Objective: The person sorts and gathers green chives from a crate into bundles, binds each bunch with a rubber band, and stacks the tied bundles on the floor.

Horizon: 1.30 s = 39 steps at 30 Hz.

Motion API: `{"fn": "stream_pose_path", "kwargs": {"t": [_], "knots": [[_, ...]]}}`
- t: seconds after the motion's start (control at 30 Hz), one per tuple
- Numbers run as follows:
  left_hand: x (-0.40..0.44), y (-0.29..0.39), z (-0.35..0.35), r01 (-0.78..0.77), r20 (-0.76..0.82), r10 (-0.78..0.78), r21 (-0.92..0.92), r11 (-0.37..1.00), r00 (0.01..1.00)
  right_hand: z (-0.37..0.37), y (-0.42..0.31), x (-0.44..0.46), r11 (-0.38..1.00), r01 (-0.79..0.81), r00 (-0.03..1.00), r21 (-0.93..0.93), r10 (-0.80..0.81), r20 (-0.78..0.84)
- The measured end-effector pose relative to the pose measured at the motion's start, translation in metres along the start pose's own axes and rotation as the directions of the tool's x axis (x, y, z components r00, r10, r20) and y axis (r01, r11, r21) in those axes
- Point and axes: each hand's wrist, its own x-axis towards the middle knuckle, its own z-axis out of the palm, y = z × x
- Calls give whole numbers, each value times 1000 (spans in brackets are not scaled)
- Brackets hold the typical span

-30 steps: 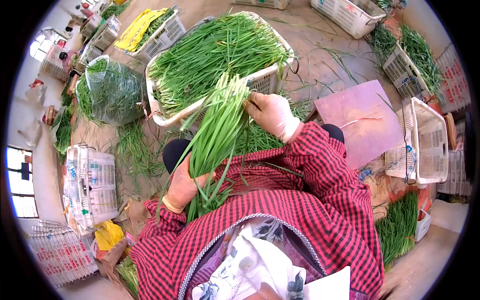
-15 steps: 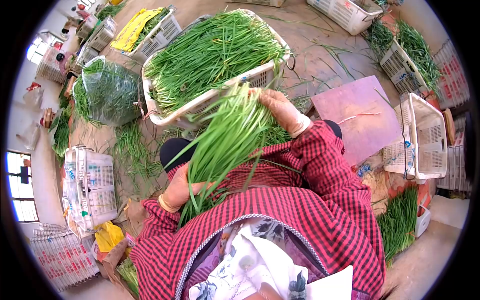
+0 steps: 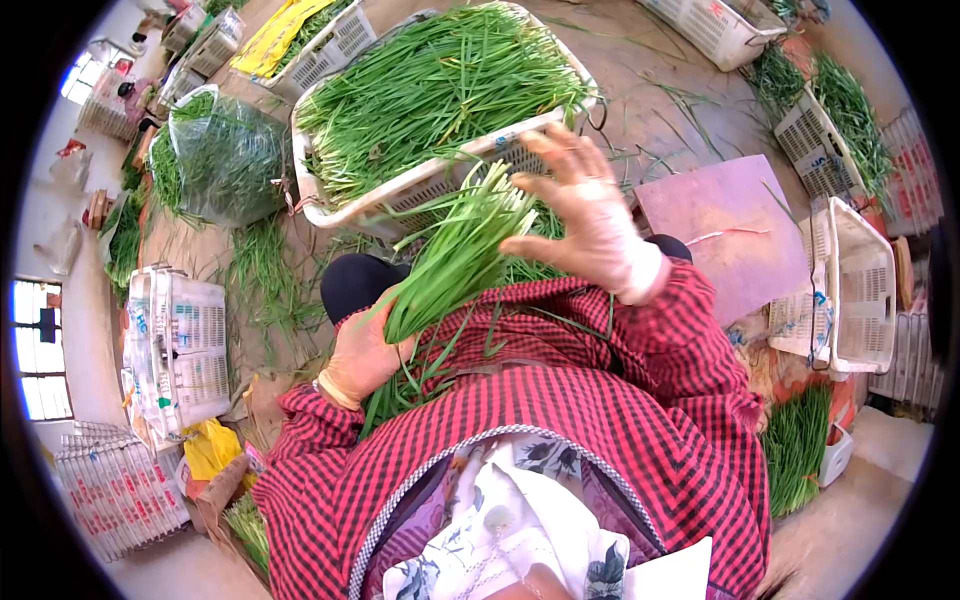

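An even, light hold should keep the long bundle of slender green stalks with pale ends (image 3: pixel 452 262) aligned without bruising; it lies just off centre, toward eleven o'clock. The left hand (image 3: pixel 362 352), at eight o'clock, is curled around its leafy lower part. The right hand (image 3: pixel 600 228), at two o'clock, spreads its fingers wide beside the pale ends, gripping nothing; whether it touches them I cannot tell.

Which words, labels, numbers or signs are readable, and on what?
Nothing is clear enough to quote.
Red marks, lower-left ribbed white stack: blurred.
Red mark, top-right white plastic crate: too small.
Blue marks, left-hand white plastic crates: blurred.
Blue marks, right-hand white crate of green leaves: blurred.
Red marks, far-right ribbed white stack: blurred.
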Motion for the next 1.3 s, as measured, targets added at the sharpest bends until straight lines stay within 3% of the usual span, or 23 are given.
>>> {"fn": "stream_pose_path", "kwargs": {"t": [0.1, 0.17, 0.2, 0.27, 0.3, 0.43, 0.47, 0.5, 0.53, 0.6, 0.63, 0.67, 0.73, 0.8, 0.87, 0.93, 0.97, 1.0, 1.07, 1.13, 1.2, 1.23, 1.3], "knots": [[6, -1, 9, -128, -54, 137, 137, 982, 989, 35, 2, 3, 994, -40, 995, -106, 49, 84], [5, 8, 11, -134, -66, 152, 226, 965, 986, 59, 5, 3, 977, -207, 978, 48, 205, 37], [4, 10, 11, -137, -74, 168, 312, 940, 983, 64, 3, 4, 978, -201, 979, 54, 199, 40], [4, 10, 11, -128, -76, 157, 301, 945, 985, 70, 0, 5, 971, -209, 973, 118, 218, -70], [4, 9, 10, -134, -73, 160, 283, 950, 984, 71, 1, 4, 988, -150, 966, 45, 156, -206], [0, 6, 4, -157, -123, 192, 247, 956, 974, 74, 49, -12, 989, -83, 978, -125, 57, -200], [0, 3, 2, -157, -122, 191, 245, 957, 974, 61, 65, -16, 994, -107, 983, -35, 100, -156], [0, -1, -1, -150, -147, 195, 269, 951, 970, 61, 87, -22, 985, -164, 944, 53, 172, -283], [-1, -6, -3, -143, -175, 200, 293, 945, 964, 57, 110, -33, 908, -390, 921, -151, 385, -66], [-1, -11, -6, -134, -213, 200, 289, 948, 956, 36, 113, -47, 815, -441, 890, -376, 451, -66], [-1, -12, -7, -140, -244, 228, 332, 933, 943, 31, 106, -43, 814, -443, 889, -375, 454, -64], [0, -12, -8, -145, -272, 259, 376, 915, 927, 28, 97, -36, 894, -447, 888, -6, 443, -127], [2, -13, -5, -138, -254, 255, 402, 905, 933, 17, 57, -17, 721, -248, 896, 647, 425, -131], [7, -14, -4, -132, -235, 261, 454, 881, 936, 24, 34, -5, 905, -97, 984, 413, 149, -96], [9, -6, 0, -141, -229, 278, 479, 866, 933, 53, 28, 1, 951, -70, 987, 302, 110, -116], [8, 1, 0, -177, -200, 348, 578, 797, 916, 75, 36, -3, 689, -274, 956, 671, 269, 115], [6, -3, -2, -183, -181, 374, 634, 751, 910, 82, 40, -9, 695, -270, 950, 666, 307, 65], [4, -7, -6, -170, -191, 364, 630, 757, 911, 81, 42, -11, 587, -254, 945, 769, 318, 69], [1, -15, -14, -194, -140, 427, 736, 648, 893, 73, 69, -21, 630, -345, 905, 695, 419, 70], [-3, -17, -20, -195, -148, 443, 745, 638, 884, 56, 109, -32, 813, -564, 826, 144, 556, 95], [-3, -19, -23, -152, -126, 401, 791, 592, 907, 51, 121, -46, 901, -412, 894, 138, 429, -132], [-1, -22, -24, -144, -123, 397, 804, 577, 909, 44, 96, -37, 887, -295, 888, 356, 392, -241], [4, -25, -23, -169, -119, 440, 811, 560, 890, 11, 39, -16, 968, -130, 976, 213, 163, -145]]}}
